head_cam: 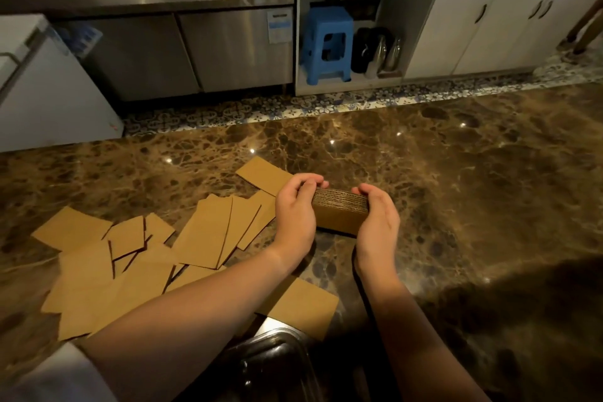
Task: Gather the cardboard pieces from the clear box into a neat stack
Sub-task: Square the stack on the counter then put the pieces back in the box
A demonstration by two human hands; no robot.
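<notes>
Closest to me, at the bottom edge, sits a clear box [270, 365] with a shiny rim, its inside too dark for me to read. Just beyond it one cardboard piece [303, 307] lies flat on the brown marble surface [473, 179], partly under my left forearm. Further left, loose cardboard pieces [130, 258] lie scattered and overlapping across the surface. Past them I hold the cardboard stack [341, 214] on its edge between both hands. My left hand [295, 215] grips its left end, fingers [310, 179] curled over the top. My right hand [378, 222] cups the right end, fingers curled round it too. One more piece [262, 174] lies just behind the left hand. Across the patterned floor stand steel cabinets [228, 49], a blue plastic stool [328, 42] in an open white cupboard, and white cupboard doors [489, 29].
</notes>
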